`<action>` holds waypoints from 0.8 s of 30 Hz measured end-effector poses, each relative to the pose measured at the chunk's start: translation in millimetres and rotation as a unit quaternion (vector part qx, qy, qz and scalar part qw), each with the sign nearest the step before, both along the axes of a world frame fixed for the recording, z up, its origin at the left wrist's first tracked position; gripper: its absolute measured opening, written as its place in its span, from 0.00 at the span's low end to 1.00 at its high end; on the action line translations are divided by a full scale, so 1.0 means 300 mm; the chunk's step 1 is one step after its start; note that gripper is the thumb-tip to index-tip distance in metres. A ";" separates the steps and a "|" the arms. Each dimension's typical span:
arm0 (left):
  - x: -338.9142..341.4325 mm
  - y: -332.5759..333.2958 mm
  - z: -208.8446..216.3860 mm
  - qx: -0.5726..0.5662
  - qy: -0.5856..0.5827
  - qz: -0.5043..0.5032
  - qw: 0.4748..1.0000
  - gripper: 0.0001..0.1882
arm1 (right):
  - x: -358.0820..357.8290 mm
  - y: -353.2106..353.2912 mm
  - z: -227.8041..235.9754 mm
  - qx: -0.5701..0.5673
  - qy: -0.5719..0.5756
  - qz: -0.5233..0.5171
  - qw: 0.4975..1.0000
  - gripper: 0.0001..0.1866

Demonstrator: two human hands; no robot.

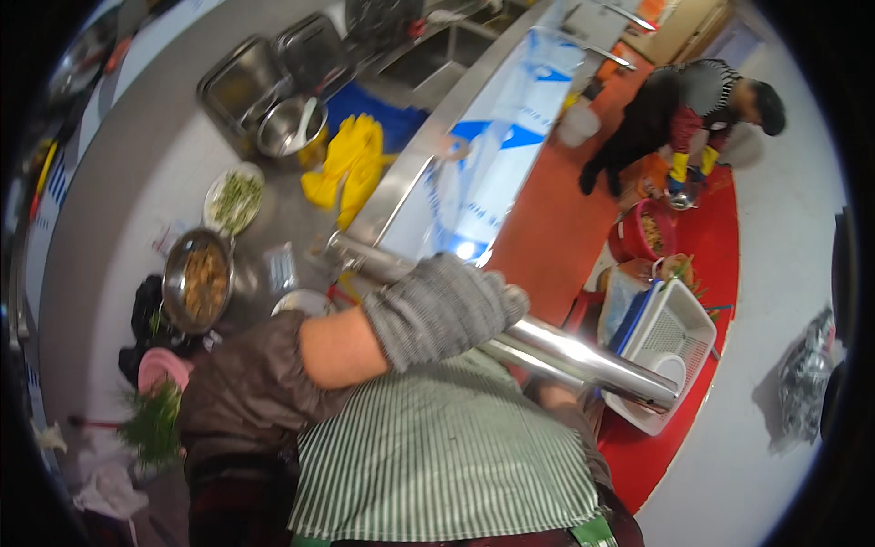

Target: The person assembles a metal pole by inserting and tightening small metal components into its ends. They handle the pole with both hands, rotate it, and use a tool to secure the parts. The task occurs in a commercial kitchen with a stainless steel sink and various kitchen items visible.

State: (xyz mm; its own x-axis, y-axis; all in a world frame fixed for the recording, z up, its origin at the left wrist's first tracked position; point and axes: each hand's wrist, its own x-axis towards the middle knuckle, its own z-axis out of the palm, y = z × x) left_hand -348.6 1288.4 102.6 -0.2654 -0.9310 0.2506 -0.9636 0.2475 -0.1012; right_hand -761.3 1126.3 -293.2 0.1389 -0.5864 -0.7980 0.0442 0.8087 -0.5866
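Note:
A shiny metal tube (592, 346) slants across in front of my apron, from the counter edge at the left down to the right. My left hand (447, 310), in a grey knitted glove, is closed around it near the middle. A thinner metal tube (533, 361) runs alongside, just below. Only a bit of bare skin of my right hand (558, 395) shows beneath the tubes, by the apron's right side; its fingers are hidden. The green-and-white striped apron (437, 456) lies behind the tubes.
On the left counter are a pan of brownish pieces (205, 283), a plate of chopped greens (233, 199) and yellow rubber gloves (351, 164). Film covers a panel (492, 146). A white plastic basket (670, 346) sits right. Farther back, a co-worker (684, 109) bends over a pot.

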 end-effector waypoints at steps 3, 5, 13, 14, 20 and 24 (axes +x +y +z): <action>0.015 0.003 -0.050 0.079 0.063 0.003 0.995 0.06 | -0.063 -0.036 0.002 -0.010 -0.018 -0.025 0.999 0.19; 0.016 -0.003 -0.064 0.093 0.078 -0.008 0.993 0.06 | -0.100 -0.061 0.009 -0.009 -0.074 -0.030 0.997 0.19; 0.094 -0.024 -0.043 0.233 0.071 0.027 0.970 0.08 | -0.110 -0.253 0.307 -0.167 0.040 -0.168 0.971 0.15; 0.104 -0.022 -0.042 0.222 0.056 0.026 0.973 0.07 | -0.080 -0.277 0.390 -0.166 0.027 -0.140 0.976 0.15; 0.117 0.007 -0.058 0.177 0.045 0.017 0.983 0.08 | 0.285 -0.290 0.932 -0.369 0.004 0.081 0.926 0.17; 0.095 0.005 -0.067 0.205 0.015 0.052 0.977 0.07 | 0.536 -0.140 1.117 -0.376 -0.030 0.233 0.897 0.18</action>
State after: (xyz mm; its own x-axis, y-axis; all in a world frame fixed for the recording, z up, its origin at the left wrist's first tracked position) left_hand -320.1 1290.1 82.5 -0.1617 -0.9763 -0.1435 -0.9868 0.1612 0.0155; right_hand -600.6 1084.2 42.1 0.5372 -0.8230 -0.1846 -0.1457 0.1250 -0.9814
